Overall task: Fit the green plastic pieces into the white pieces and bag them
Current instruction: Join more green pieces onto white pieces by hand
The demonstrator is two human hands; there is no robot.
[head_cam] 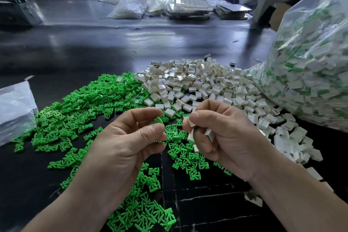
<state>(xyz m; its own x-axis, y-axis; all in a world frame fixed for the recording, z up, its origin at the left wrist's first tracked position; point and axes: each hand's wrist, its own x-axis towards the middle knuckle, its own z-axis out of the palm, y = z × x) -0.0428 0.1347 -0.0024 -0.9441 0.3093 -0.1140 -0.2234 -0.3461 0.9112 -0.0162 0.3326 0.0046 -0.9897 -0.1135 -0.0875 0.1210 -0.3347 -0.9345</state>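
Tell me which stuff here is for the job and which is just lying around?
For the job: green pile, white pile, green piece in the left hand, white pieces in the right hand, big filled bag.
Just lying about: far clear bags, stacked trays, paper clip.

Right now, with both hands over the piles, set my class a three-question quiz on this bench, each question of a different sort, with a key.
1. True or false: the left hand pinches a white piece.
2. Where does the bulging clear bag sit? A) at the person's right, beside the white pile; B) on top of the green heap; C) held up in the air.
3. Fill the gap: the right hand holds several ___ pieces.

Key
1. False: it pinches a green piece.
2. A.
3. White.
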